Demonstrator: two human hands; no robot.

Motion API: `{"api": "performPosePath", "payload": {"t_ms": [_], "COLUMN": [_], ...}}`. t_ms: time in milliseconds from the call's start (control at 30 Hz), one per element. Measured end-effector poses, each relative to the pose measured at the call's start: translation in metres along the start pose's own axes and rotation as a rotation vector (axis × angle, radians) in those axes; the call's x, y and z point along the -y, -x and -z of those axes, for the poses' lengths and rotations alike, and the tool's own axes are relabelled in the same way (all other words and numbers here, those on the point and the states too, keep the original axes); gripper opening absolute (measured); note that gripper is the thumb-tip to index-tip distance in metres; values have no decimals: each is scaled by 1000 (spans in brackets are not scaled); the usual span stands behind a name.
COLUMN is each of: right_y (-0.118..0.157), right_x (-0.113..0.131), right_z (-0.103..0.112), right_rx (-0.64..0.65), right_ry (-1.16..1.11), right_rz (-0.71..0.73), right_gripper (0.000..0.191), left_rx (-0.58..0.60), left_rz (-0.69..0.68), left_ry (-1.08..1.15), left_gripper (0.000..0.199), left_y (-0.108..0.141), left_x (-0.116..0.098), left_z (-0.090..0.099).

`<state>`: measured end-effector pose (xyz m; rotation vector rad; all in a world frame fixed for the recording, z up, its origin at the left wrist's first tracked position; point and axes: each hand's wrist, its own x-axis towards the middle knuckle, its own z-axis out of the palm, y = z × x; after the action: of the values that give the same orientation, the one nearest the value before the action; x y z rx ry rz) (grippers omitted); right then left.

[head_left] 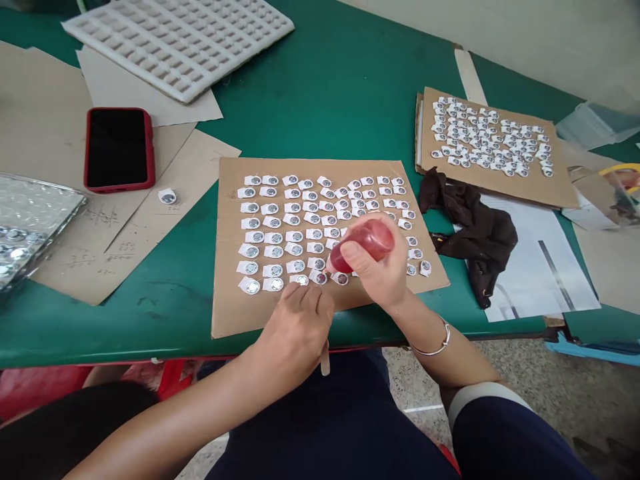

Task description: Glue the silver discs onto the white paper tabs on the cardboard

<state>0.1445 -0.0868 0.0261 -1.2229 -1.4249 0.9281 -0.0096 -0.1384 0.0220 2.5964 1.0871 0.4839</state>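
My right hand [387, 270] is closed around a squeeze bottle of red liquid [374, 239], tilted with its tip pointing down and left. That tip is close to a small round piece on a white tab [319, 277]; whether they touch I cannot tell. Just left of it, my left hand [300, 327] is closed over the front edge of the cardboard sheet [230, 313]. A thin wooden stick [325, 363] sticks out below its fist. Rows of similar round pieces on white tabs cover the sheet, some hidden behind my hands and the bottle.
A second cardboard [560, 180] with such pieces lies at right, near a dark brown cloth [470, 223] and white paper [540, 267]. At left are a red-cased phone [120, 150], a loose piece [168, 196] and clear plastic packaging [30, 220]. A white gridded tray [185, 43] stands behind.
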Motion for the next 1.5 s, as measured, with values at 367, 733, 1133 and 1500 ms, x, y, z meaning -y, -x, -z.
{"api": "performPosePath", "payload": {"t_ms": [367, 733, 1133, 1500], "right_y": [2, 2, 4, 5], "right_x": [-11, -14, -14, -15], "right_z": [-9, -10, -10, -10], "right_rx": [6, 74, 89, 65], "right_ry": [222, 268, 263, 266], "right_rz": [128, 153, 166, 179], "right_gripper": [28, 30, 30, 29], "left_rx": [-117, -128, -108, -130], "left_rz": [-50, -59, -65, -79], "left_ry": [-447, -506, -519, -518], "left_gripper": [14, 11, 13, 13], "left_y": [6, 8, 10, 7], "left_x": [-19, -21, -20, -20], "left_z": [-23, -28, -27, -27]}}
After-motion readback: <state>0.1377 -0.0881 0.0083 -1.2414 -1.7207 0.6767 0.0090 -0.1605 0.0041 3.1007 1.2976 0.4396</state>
